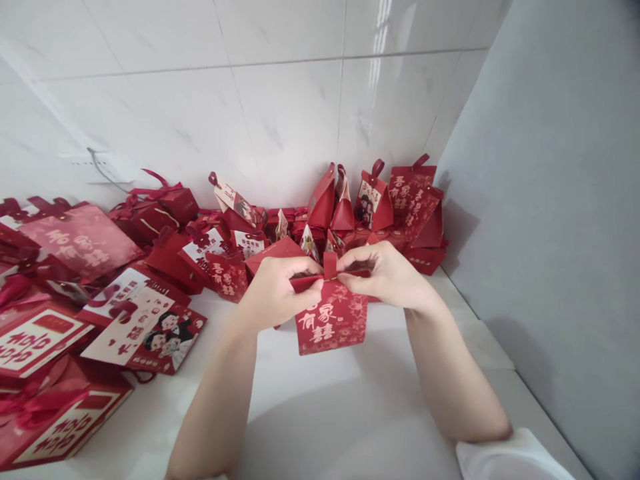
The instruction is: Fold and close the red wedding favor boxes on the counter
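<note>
red box [334,320] between both hands [277,290] [385,275]

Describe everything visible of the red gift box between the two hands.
The red gift box looks like thin card, its front panel printed with pale Chinese characters and a floral pattern. A red ribbon loop stands up at the middle of its top edge. The front faces the wearer, upright, above the white tabletop; whether it rests there is unclear. The left hand and right hand pinch the top edge on either side of the loop.
</note>
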`<action>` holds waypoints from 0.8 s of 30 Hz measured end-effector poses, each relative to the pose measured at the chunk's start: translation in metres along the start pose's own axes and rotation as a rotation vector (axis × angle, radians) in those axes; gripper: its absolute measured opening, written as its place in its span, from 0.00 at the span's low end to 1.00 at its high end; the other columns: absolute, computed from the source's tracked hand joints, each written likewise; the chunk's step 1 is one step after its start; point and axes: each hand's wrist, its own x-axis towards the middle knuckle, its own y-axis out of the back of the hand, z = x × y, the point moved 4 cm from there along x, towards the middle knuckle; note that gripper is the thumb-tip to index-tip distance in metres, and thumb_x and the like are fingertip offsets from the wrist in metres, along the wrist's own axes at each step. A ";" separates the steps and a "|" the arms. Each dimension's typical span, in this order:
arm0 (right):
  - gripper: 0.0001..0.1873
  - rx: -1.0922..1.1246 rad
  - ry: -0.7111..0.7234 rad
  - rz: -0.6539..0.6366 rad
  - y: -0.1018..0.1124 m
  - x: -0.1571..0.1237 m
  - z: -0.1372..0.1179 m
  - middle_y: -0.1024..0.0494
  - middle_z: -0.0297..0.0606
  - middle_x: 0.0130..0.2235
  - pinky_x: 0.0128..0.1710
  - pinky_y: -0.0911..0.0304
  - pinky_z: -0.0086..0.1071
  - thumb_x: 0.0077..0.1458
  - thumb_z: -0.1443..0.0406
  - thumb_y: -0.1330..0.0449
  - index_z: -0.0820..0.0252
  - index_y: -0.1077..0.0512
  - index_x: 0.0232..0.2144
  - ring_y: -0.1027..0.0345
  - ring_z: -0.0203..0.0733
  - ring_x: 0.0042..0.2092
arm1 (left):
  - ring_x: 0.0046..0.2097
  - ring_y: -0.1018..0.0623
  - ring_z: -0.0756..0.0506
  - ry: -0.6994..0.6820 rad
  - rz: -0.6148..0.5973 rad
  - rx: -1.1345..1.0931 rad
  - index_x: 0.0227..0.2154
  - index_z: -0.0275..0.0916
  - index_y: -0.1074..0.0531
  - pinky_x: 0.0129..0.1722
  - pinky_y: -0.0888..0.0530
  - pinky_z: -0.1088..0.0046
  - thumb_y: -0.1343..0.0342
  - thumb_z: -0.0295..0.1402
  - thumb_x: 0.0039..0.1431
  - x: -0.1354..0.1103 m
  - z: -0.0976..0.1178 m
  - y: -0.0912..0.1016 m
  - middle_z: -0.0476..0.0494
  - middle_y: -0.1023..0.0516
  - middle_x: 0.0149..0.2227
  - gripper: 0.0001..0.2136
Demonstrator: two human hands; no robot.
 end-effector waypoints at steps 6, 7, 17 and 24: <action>0.05 -0.052 0.006 0.065 0.002 0.001 -0.001 0.18 0.35 0.32 0.34 0.33 0.32 0.49 0.67 0.37 0.60 0.20 0.31 0.27 0.38 0.32 | 0.29 0.27 0.52 -0.036 0.034 0.012 0.30 0.37 0.24 0.31 0.32 0.76 0.44 0.28 0.56 0.003 -0.003 -0.002 0.51 0.22 0.28 0.04; 0.06 -0.046 0.004 0.071 0.003 0.001 0.000 0.18 0.35 0.33 0.34 0.33 0.32 0.50 0.66 0.36 0.59 0.20 0.31 0.27 0.39 0.32 | 0.30 0.27 0.52 -0.035 0.036 0.008 0.30 0.37 0.25 0.31 0.31 0.76 0.44 0.28 0.57 0.003 -0.003 -0.002 0.51 0.22 0.29 0.04; 0.09 0.062 0.037 0.059 0.007 -0.003 -0.010 0.20 0.36 0.34 0.37 0.33 0.33 0.53 0.59 0.33 0.57 0.21 0.34 0.28 0.38 0.35 | 0.34 0.22 0.46 0.047 0.089 -0.129 0.32 0.38 0.20 0.36 0.27 0.71 0.37 0.42 0.57 0.008 -0.013 -0.006 0.46 0.19 0.32 0.11; 0.11 -0.032 0.046 0.030 0.001 -0.002 -0.010 0.23 0.33 0.31 0.31 0.37 0.30 0.51 0.57 0.31 0.58 0.25 0.29 0.32 0.36 0.31 | 0.31 0.24 0.48 0.097 0.029 -0.100 0.28 0.38 0.20 0.32 0.30 0.74 0.38 0.40 0.56 0.008 -0.012 -0.014 0.49 0.20 0.27 0.10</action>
